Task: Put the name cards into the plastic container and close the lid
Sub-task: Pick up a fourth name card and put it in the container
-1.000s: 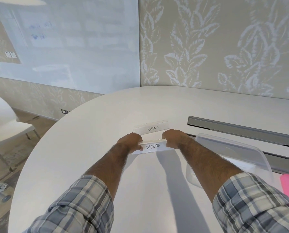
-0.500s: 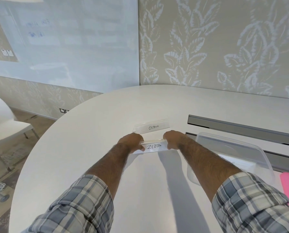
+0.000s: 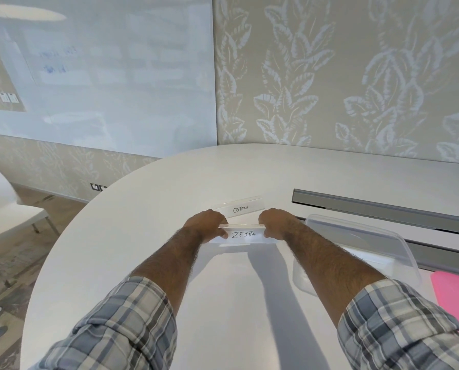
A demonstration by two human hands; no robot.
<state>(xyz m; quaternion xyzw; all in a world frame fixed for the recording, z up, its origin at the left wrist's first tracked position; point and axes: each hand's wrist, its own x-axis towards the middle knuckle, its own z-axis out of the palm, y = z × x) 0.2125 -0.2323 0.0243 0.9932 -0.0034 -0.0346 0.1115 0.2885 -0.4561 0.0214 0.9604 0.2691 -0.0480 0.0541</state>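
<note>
The left hand (image 3: 205, 226) and the right hand (image 3: 276, 225) each grasp one end of the ZEBRA name card (image 3: 243, 234), fingers curled over its top edge and thumbs on the near face. The card spans the gap between them with its writing towards the person. Its long axis runs left to right, and so points at the clear plastic container (image 3: 369, 228), which sits open on the white table (image 3: 169, 198). The card is just left of the container's far left corner. Whether it rests on the table or is slightly raised I cannot tell. The right hand is the nearer to the container, and its forearm crosses the near left part of the container. I judge that the coming move is a carry to the right, over the left wall and down. The card may need turning to fit the container. The OSTRICH name card (image 3: 240, 208) stands left of the container and a little beyond its far rim, untouched. A pink flat item (image 3: 453, 303), perhaps the lid, lies just right of the container.
</note>
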